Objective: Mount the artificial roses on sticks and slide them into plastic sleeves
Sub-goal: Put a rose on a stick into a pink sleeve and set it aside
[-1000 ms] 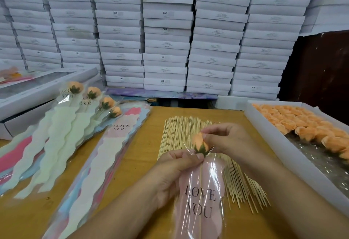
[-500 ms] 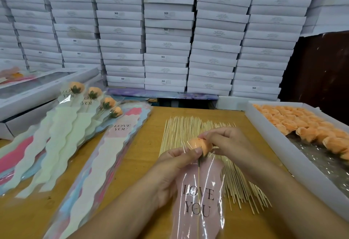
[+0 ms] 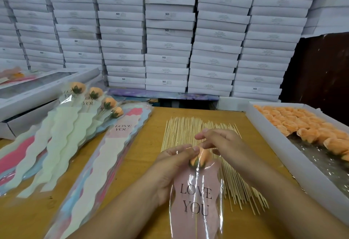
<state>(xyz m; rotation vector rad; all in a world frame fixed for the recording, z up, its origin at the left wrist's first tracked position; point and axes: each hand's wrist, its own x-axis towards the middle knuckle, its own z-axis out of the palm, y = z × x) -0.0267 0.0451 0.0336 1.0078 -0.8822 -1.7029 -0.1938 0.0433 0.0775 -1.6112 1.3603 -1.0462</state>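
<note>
An orange artificial rose (image 3: 199, 158) on a thin stick sits in the mouth of a clear plastic sleeve (image 3: 196, 201) with a pink "LOVE YOU" insert, held over the wooden table. My left hand (image 3: 170, 165) pinches the sleeve's top left edge beside the rose. My right hand (image 3: 221, 142) is just above, its thumb and a fingertip curled at the rose's top, index finger raised. A spread pile of bamboo sticks (image 3: 181, 131) lies under both hands. The sleeve's lower end runs out of view.
A white tray (image 3: 273, 138) of loose orange roses (image 3: 302, 123) stands at the right. Several finished sleeved roses (image 3: 94, 93) and a stack of empty sleeves (image 3: 105, 153) lie at the left, by a windowed box (image 3: 37, 91). Stacked white boxes (image 3: 170, 31) wall the back.
The rose has gone from above the sleeve's opening down into its mouth. The sleeve has shifted slightly, and my right index finger has lifted off the rose.
</note>
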